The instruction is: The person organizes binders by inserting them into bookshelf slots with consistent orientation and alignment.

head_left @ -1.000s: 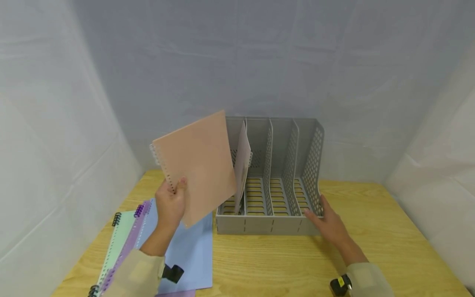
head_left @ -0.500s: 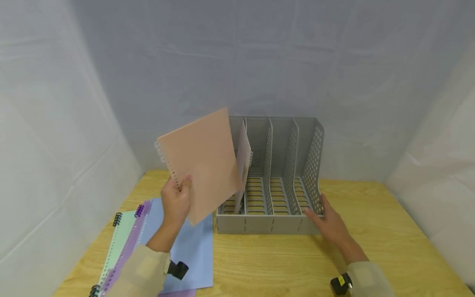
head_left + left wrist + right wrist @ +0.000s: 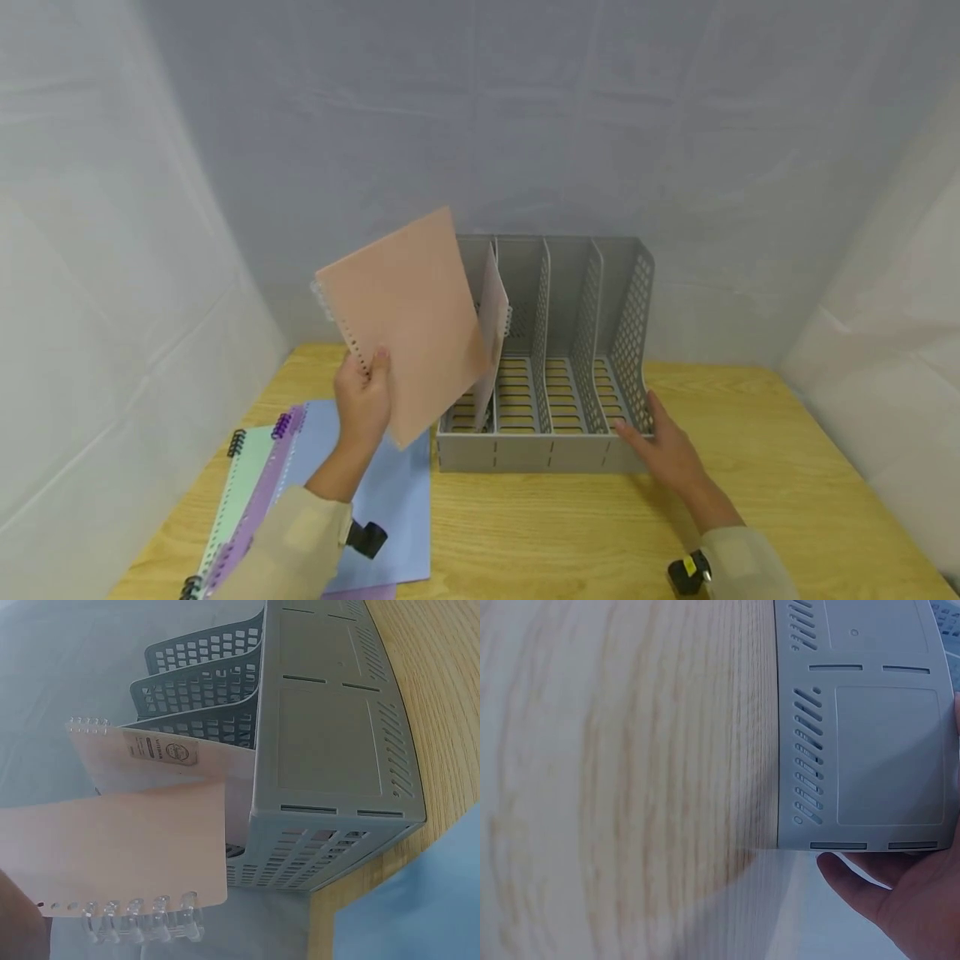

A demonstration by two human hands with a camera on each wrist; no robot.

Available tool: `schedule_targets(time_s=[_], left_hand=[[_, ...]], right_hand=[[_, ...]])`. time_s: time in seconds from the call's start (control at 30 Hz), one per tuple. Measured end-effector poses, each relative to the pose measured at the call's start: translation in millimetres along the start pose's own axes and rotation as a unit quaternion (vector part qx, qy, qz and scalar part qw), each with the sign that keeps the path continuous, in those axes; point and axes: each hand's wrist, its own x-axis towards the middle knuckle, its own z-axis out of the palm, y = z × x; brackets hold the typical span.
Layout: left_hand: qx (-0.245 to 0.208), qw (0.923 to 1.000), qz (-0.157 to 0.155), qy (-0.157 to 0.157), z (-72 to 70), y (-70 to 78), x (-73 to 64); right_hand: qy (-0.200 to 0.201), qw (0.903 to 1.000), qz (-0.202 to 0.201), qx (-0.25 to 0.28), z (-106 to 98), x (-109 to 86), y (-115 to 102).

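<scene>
My left hand (image 3: 363, 404) pinches a peach notebook (image 3: 408, 317) by its clear-ringed edge, thumb on the cover. The notebook is tilted in the air; its right corner overlaps the left side of a grey file organizer (image 3: 525, 454). A pale pink notebook (image 3: 491, 321) leans upright in the organizer's leftmost compartment, its label (image 3: 161, 748) showing in the left wrist view. At the organizer's front right corner, my right hand (image 3: 667, 450) holds on, thumb at the front lip and fingers along the perforated side wall.
Left of the organizer lie overlapping spiral notebooks on the wooden table (image 3: 510, 533): a blue one (image 3: 397, 517), a purple one (image 3: 258, 500) and a green one (image 3: 251, 454). Grey dividers (image 3: 588, 350) separate the organizer's compartments. White sheeting (image 3: 555, 117) surrounds the table.
My left hand has carried the peach notebook slightly right and upward, bringing its right corner across the pale pink notebook's edge in the head view. The right hand and organizer stay put.
</scene>
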Motion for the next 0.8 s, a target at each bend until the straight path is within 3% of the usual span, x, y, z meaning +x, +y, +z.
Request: schedule_targets(time_s=[0.4,0.8], left_hand=[[-0.079,0.9956,-0.049,-0.011,4.9,2.3,0.7],[-0.095,0.994,-0.049,-0.023,9.0,1.2,0.3]], right_hand=[[-0.002,1.0,0.003,0.002,0.9,0.6,1.2],[0.003,1.0,0.002,0.002,0.5,-0.5,-0.9]])
